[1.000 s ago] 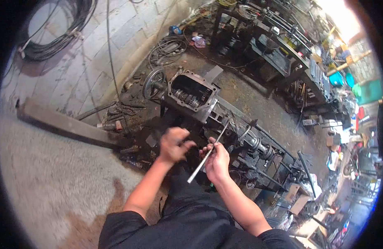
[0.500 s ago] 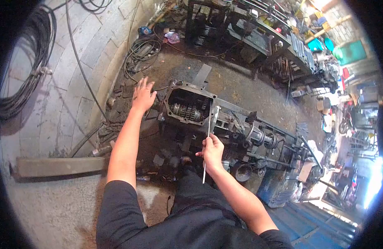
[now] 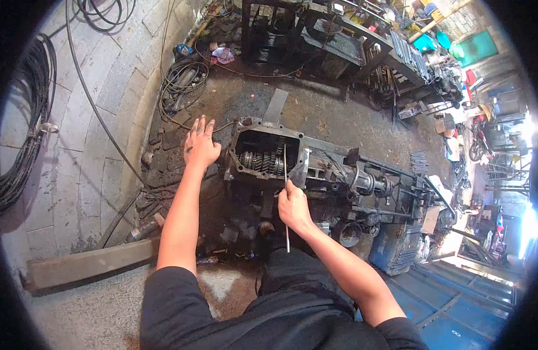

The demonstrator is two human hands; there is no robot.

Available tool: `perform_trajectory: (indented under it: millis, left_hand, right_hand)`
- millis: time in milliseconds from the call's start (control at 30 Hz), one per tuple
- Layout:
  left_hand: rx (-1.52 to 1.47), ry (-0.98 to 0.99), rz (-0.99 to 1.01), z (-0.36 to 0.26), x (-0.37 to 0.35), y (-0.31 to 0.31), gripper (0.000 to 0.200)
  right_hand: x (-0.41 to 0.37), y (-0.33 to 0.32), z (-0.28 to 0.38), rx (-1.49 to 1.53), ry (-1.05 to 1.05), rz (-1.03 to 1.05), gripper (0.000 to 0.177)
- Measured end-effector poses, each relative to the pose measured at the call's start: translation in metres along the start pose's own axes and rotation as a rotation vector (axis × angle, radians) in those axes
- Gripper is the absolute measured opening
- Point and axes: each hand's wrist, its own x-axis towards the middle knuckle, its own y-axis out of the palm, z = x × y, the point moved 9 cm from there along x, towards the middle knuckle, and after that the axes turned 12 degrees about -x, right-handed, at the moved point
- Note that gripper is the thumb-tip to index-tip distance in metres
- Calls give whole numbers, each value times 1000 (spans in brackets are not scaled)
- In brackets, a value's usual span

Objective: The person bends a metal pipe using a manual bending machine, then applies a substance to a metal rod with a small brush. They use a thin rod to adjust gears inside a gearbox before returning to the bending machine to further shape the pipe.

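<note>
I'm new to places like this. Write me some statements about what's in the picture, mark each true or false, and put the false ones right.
1. The right hand grips a thin metal rod. True.
2. The left hand grips a rod too. False: the left hand is spread open, with no rod in it.
3. Gears show inside the open-topped housing. True.
4. Both sleeves are white. False: the sleeves are black.
5. In this view, the thin metal rod crosses the near edge of the housing. True.
</note>
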Motion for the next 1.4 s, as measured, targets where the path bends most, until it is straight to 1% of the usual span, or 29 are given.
perform_trajectory:
  millis: [67,133,167,200,233,267,333,367,433,467,533,567,600,667,733,767,800,833,867,900,933,967,1000,1067,1133,1233,1267,1333,1400]
  left_hand:
    - [0,53,-56,-5,-11,-3,67]
    - [-99,84,-169,1,-24,-6,60]
    - [-96,150,-251,-4,-31,-11,55]
    - [-93,152,-255,-2,-34,-8,55]
    - [-82,181,-271,-6,-39,-10,54]
    - [-73,211,-285,-9,-42,-11,53]
    - [-104,193,-318,-10,-40,-14,50]
    - [-128,167,-300,-8,-38,-14,49]
    - [-183,119,-256,-3,-37,-13,45]
    - [-180,116,-248,-2,-36,-13,45]
    - [-358,58,-217,5,-29,-15,42]
    - [-427,-1,-170,6,-27,-18,39]
    - [-425,-4,-168,11,-21,-16,39]
    - [-222,183,-203,5,-11,-17,36]
    - [-231,201,-196,3,-5,-17,34]
    - [-189,196,-125,-1,-1,-12,36]
    - [-147,191,-53,-2,2,-6,38]
    - [-71,125,24,6,7,9,42]
    - [-71,125,27,4,9,9,42]
    - [3,125,57,2,9,13,44]
    - [77,125,89,-2,8,14,46]
    - [123,135,145,-8,7,12,47]
    - [122,130,148,-10,7,10,47]
    - [173,146,198,-12,6,11,46]
    - [177,142,193,-10,6,14,45]
    - [173,143,178,-9,6,14,44]
    - [163,140,171,-11,5,12,44]
    - [168,129,191,-13,5,10,44]
    - [177,118,213,-14,4,10,44]
  right_hand:
    - [12,-1,1,-82,-80,-8,26]
    - [25,-6,5,-93,-101,-27,25]
    - [28,-6,10,-154,-124,0,25]
    - [28,-8,15,-217,-146,28,24]
    - [19,-13,28,-340,-226,132,22]
    - [14,-18,22,-337,-225,130,22]
    - [-4,-25,0,-268,-156,179,21]
    - [-10,-31,-9,-273,-158,175,21]
    - [-18,-39,-47,-495,-20,238,24]
    - [-17,-48,-55,-587,33,232,26]
    - [-12,-71,-47,-692,-13,126,24]
    - [-9,-81,-42,-719,-74,31,23]
    - [-8,-89,-35,-745,-136,-63,22]
    - [-5,-103,-15,-820,-258,-177,23]
    - [-3,-111,8,-902,-347,-149,25]
    - [0,-112,17,-949,-402,-146,21]
    - [4,-117,24,-948,-401,-146,21]
    - [5,-116,35,-1036,-479,-131,18]
    - [5,-114,46,-1123,-559,-115,15]
    - [5,-114,59,-1176,-588,-152,9]
    - [9,-115,67,-1175,-585,-145,9]
    - [13,-109,77,-1259,-650,-115,8]
    - [17,-102,87,-1342,-720,-85,8]
    - [28,-96,118,-1397,-764,-115,8]
    - [34,-77,154,-1490,-930,-14,8]
    - [38,-38,192,-1592,-1080,97,7]
    - [38,-25,198,-1628,-1108,117,6]
    - [26,-2,206,-1654,-1228,39,5]
    - [67,64,160,-1832,-1208,154,9]
